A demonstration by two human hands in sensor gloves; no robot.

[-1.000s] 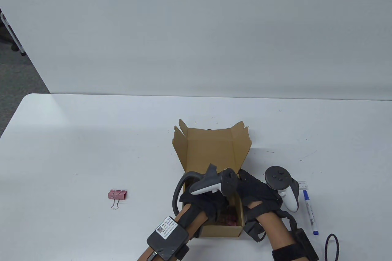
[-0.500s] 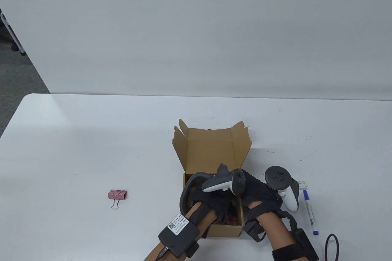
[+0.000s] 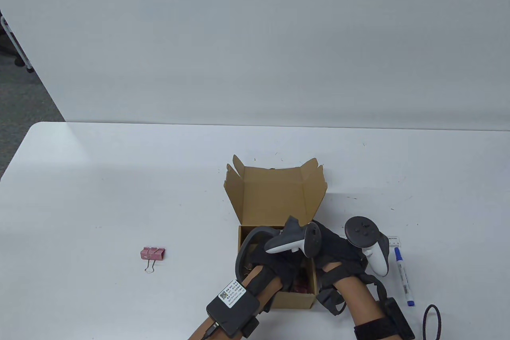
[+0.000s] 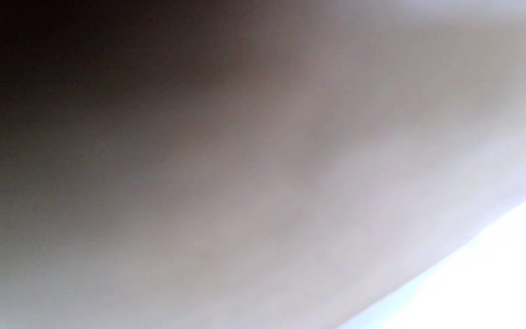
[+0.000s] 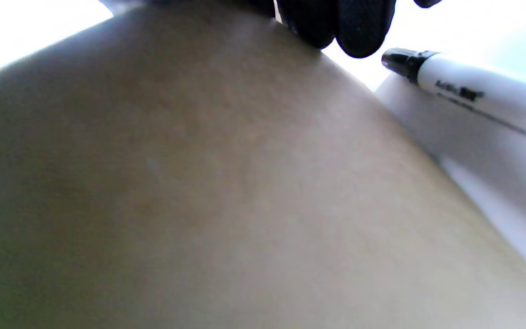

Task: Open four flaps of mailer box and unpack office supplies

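I see the mailer box (image 3: 275, 204) near the worktop's (image 3: 119, 180) front edge, lid up. My left hand (image 3: 279, 264) reaches inside; its grip is hidden, so I cannot tell. My right hand (image 3: 338, 256) clasps the box's right wall, beside the marker (image 3: 403, 276).

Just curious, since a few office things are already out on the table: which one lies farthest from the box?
The pink binder clip, alone on the table well left of the box. The blue-capped marker lies just right of it.
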